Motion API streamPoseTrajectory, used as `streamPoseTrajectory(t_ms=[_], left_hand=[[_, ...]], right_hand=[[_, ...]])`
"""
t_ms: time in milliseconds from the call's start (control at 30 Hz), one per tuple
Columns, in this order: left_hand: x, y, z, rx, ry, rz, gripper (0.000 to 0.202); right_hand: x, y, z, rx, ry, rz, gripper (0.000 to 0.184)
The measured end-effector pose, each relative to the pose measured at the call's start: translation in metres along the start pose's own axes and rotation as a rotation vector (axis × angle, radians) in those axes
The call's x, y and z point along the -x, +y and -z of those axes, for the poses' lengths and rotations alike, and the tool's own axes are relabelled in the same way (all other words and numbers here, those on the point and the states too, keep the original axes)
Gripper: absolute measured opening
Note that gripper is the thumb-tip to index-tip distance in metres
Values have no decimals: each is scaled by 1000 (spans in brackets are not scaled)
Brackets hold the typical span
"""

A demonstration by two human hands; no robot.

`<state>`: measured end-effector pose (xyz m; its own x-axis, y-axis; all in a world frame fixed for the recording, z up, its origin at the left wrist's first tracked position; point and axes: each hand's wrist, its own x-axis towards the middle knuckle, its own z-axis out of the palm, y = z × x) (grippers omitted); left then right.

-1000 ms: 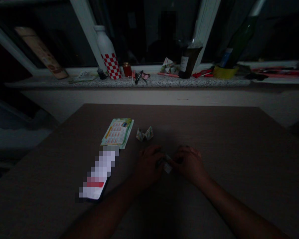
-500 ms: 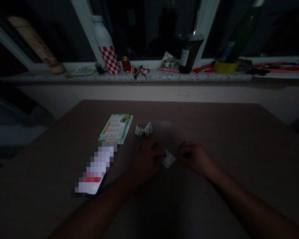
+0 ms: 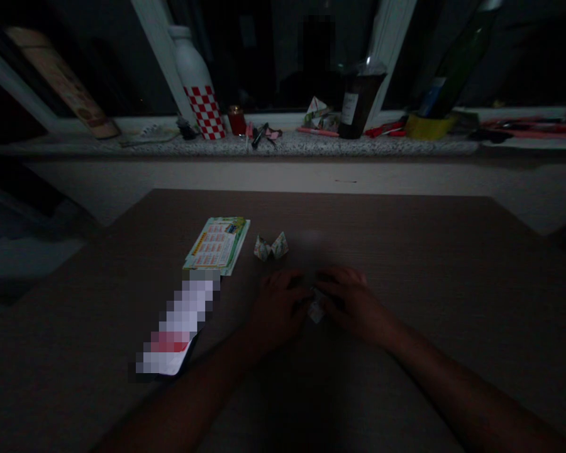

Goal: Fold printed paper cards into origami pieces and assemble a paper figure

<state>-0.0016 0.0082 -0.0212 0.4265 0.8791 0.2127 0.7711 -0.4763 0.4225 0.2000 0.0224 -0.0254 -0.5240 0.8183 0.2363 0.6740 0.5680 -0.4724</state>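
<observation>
A small folded paper square [image 3: 316, 311] with print on it lies on the dark wooden table [image 3: 405, 245], one corner pointing toward me. From its left side, my left hand [image 3: 280, 305] pinches it with thumb and fingertips. My right hand [image 3: 351, 301] closes on its right side, fingers over the upper edge, so both hands cover much of the paper. Just beyond my left hand stands a folded paper figure [image 3: 270, 246] with two pointed wings. The dim light hides the finer creases.
Left of the hands lies a stack of printed sheets [image 3: 217, 245], with a phone [image 3: 179, 327] with a bright screen nearer to me. Along the granite windowsill [image 3: 302, 146] stand a red-checked white bottle [image 3: 205, 110], a dark cup [image 3: 356, 107] and a green bottle [image 3: 462, 63].
My right hand has moved left onto the paper square and now covers its right part. My left hand has stayed about where it was.
</observation>
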Motion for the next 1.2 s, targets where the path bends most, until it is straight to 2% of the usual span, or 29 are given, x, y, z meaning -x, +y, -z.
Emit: streamPoseTrajectory(t_ms=[400,567,767,867,1067,1200], left_hand=[[2,0,1,54,-2,-36,25],[1,0,3,95,-12,-53,19],[-2,2,5,133,5,-66,14],[-3,5,8,138,-34,-82,13],[-2,7,8,136,-41,-69,15],[1,5,17,129,-13,-95,13]], right_hand=[[-5,7,2,-227,54,-27,21],[-3,6,0,-205,59,18,13],[-1,7,0,-214,62,66,10],[-1,6,1,-227,63,76,7],[0,2,3,-207,53,70,10],[0,0,4,-190,66,62,11]])
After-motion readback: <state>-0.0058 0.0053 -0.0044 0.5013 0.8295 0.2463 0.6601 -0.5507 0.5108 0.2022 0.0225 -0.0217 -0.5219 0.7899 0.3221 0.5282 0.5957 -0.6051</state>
